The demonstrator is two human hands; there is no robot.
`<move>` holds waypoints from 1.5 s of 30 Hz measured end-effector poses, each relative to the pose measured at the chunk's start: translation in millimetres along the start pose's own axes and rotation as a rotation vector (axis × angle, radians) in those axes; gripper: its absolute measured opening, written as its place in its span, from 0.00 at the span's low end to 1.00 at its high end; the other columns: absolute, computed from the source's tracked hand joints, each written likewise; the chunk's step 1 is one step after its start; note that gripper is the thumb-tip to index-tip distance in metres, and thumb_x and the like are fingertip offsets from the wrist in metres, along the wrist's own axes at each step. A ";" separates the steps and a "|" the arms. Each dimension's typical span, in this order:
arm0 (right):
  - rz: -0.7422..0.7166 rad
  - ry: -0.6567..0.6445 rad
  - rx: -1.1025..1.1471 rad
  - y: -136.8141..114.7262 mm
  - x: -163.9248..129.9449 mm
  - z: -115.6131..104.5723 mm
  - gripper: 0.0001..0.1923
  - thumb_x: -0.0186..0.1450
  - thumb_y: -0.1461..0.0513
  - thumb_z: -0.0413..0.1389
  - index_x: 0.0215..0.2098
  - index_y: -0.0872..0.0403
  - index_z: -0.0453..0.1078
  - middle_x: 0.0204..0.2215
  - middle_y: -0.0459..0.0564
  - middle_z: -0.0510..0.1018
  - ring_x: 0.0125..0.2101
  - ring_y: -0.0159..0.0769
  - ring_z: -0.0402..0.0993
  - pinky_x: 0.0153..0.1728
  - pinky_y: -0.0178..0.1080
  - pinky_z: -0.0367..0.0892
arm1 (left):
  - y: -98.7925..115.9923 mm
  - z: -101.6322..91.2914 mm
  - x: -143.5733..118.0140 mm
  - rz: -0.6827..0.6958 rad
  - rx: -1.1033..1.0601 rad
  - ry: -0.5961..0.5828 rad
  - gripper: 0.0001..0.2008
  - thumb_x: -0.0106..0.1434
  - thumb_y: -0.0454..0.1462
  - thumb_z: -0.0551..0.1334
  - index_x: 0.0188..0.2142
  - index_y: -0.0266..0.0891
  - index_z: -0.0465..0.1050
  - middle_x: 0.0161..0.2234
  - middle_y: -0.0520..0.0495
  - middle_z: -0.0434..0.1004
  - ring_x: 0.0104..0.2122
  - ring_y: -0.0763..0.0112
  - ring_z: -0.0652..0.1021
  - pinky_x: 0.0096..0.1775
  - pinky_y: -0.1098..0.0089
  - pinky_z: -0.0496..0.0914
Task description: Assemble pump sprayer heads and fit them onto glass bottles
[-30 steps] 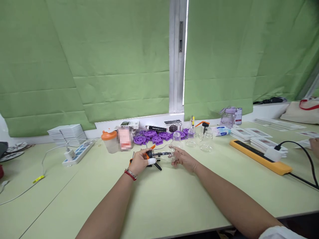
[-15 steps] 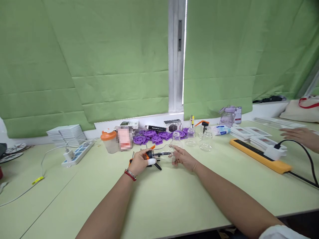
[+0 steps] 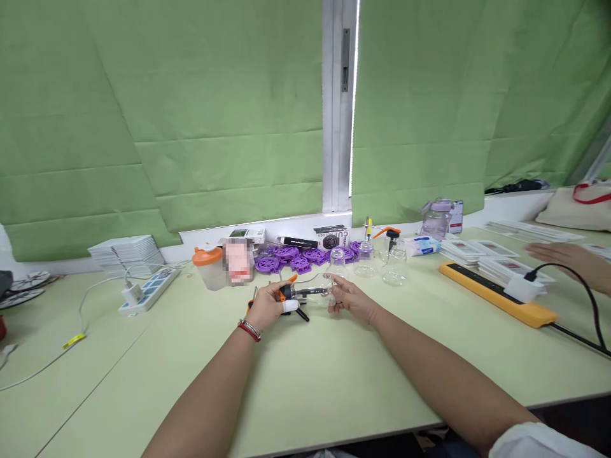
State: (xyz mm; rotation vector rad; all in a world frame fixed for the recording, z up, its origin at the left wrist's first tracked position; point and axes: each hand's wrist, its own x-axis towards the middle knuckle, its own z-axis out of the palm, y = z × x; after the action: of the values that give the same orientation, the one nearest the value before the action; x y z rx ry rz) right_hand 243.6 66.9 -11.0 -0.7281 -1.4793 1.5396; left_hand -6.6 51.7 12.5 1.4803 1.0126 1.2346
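Gripped in my left hand (image 3: 268,306) was the black-and-orange handle of a small pump tool (image 3: 292,296), my fingers curled shut around it and a white cover showing on one fingertip (image 3: 291,306). My right hand (image 3: 351,300) was closed lightly on the clear glass cup (image 3: 326,294) at the tool's far end, thumb and fingers pinching its sides. Tool and cup together lay level between my two hands, low over the pale green table (image 3: 305,388); whether they touched the tabletop I could not tell. A red band (image 3: 249,331) sat on my left wrist.

Just behind my hands stood more clear glass cups (image 3: 366,261), upright and near one another, and to their left a scatter of purple plastic discs (image 3: 291,259) lay along the back edge. An orange-lidded container (image 3: 209,268) stood further left, beside a white power strip (image 3: 147,289) with a charger plugged in, and a stack of white cards (image 3: 126,251) sat behind that. On the right a long orange-yellow power strip (image 3: 491,294) ran across the table with a black cable leading out of it. A pale purple bottle (image 3: 436,219) stood by the windowsill. Another person's hand (image 3: 570,257) rested near papers at the far right, well apart from mine. Green blinds (image 3: 191,114) covered the window behind.
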 end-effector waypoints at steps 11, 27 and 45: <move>-0.089 -0.043 -0.012 -8.0 -2.0 2.3 0.40 0.58 0.52 0.60 0.64 0.42 0.47 0.52 0.56 0.65 0.36 0.38 0.76 0.28 0.36 0.69 | 2.1 1.3 -1.8 0.019 -0.023 0.003 0.31 0.34 0.34 0.75 0.42 0.35 0.75 0.34 0.49 0.75 0.32 0.69 0.76 0.37 0.66 0.72; 0.028 -0.004 0.092 -2.8 -3.9 5.3 0.36 0.60 0.53 0.57 0.63 0.46 0.49 0.35 0.48 0.73 0.29 0.37 0.77 0.23 0.35 0.66 | -12.5 -5.7 3.6 0.174 0.236 0.009 0.28 0.41 0.37 0.73 0.45 0.38 0.75 0.37 0.47 0.71 0.37 0.68 0.73 0.43 0.65 0.69; -0.149 -0.148 0.071 5.9 -2.6 26.6 0.35 0.62 0.50 0.54 0.62 0.37 0.42 0.56 0.53 0.63 0.45 0.42 0.72 0.39 0.43 0.67 | 13.3 25.8 -10.0 0.233 -0.252 0.102 0.39 0.46 0.33 0.70 0.54 0.46 0.54 0.48 0.44 0.70 0.42 0.67 0.76 0.45 0.62 0.70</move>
State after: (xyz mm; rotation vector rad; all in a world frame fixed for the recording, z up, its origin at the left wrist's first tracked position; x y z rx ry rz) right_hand 220.6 52.2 -13.8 -0.4601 -1.5424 1.5499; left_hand 17.7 35.3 21.5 1.3751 0.7315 1.5572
